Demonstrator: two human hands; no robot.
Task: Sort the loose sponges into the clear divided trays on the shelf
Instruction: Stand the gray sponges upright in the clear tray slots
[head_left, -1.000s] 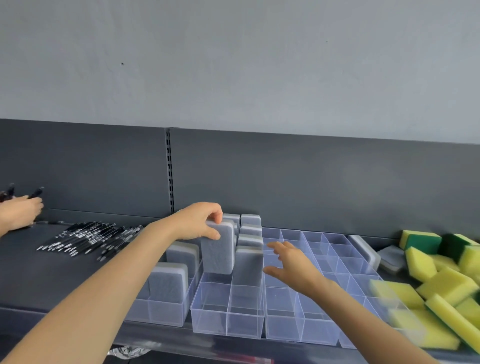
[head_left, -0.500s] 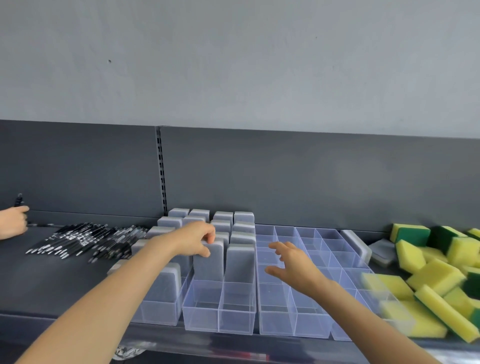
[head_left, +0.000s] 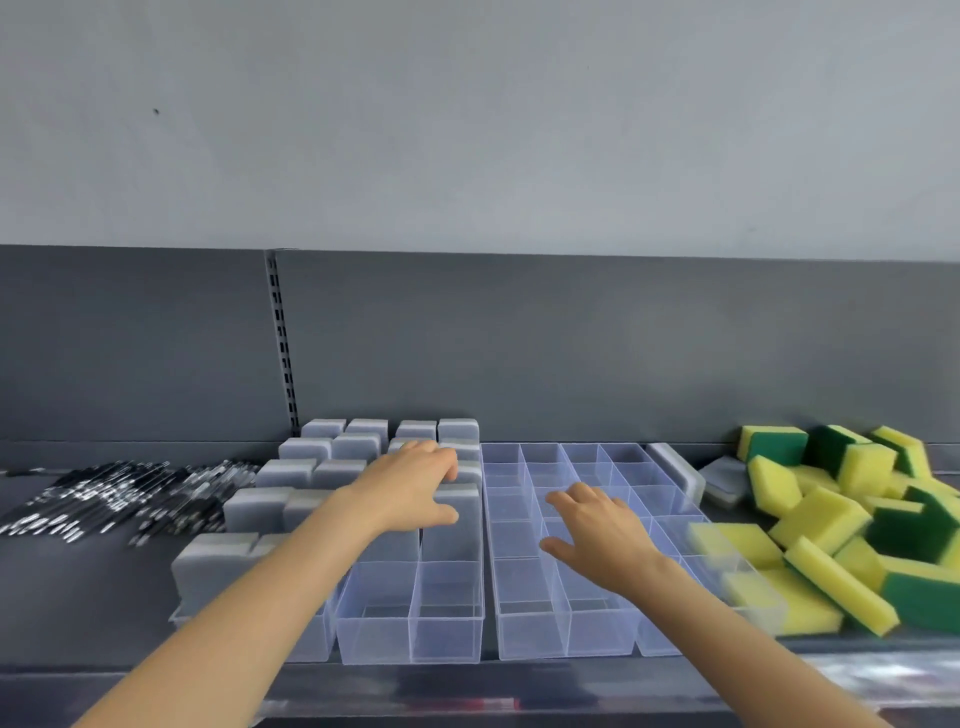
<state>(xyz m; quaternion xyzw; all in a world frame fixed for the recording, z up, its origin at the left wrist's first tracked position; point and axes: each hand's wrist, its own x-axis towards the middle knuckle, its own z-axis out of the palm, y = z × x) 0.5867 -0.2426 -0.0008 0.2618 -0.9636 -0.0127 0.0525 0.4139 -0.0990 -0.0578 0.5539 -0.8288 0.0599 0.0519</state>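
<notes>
The left hand (head_left: 410, 488) sits just left of the empty clear tray (head_left: 530, 631). Its fingers curl over the top of a grey sponge (head_left: 389, 545) standing upright in the part-filled tray (head_left: 410, 636), and the thumb lies against the sponge's near face. The right hand (head_left: 597, 535) hovers above the empty clear tray, fingers spread, holding nothing.

The compartments look like a snug fit. If the sponge is pushed down crooked, it will likely catch on a divider, buckle or spring back up. A hard press could also slide the light part-filled tray toward the front lip of the shelf (head_left: 78, 597), which it already sits close to.

Right of the empty clear tray, the yellow-and-green sponges (head_left: 831, 519) lie in a loose heap near that lip. A careless reach from the right hand may tip 1 or 2 over the edge. The loose grey sponges (head_left: 724, 480) lie between the empty clear tray and the heap, so the 2 kinds could end up mixed.

The left hand covers the sponge's top and its fingertips are out of sight, so how far the sponge is seated cannot be told. The nearest yellow sponges are blurred, and they seem to overlap clear compartments right of the empty clear tray. Whether those belong to another tray is unclear. The pens (head_left: 119, 493) well to the left are too smeared to count. Both forearms are cut off at the lower edge.
</notes>
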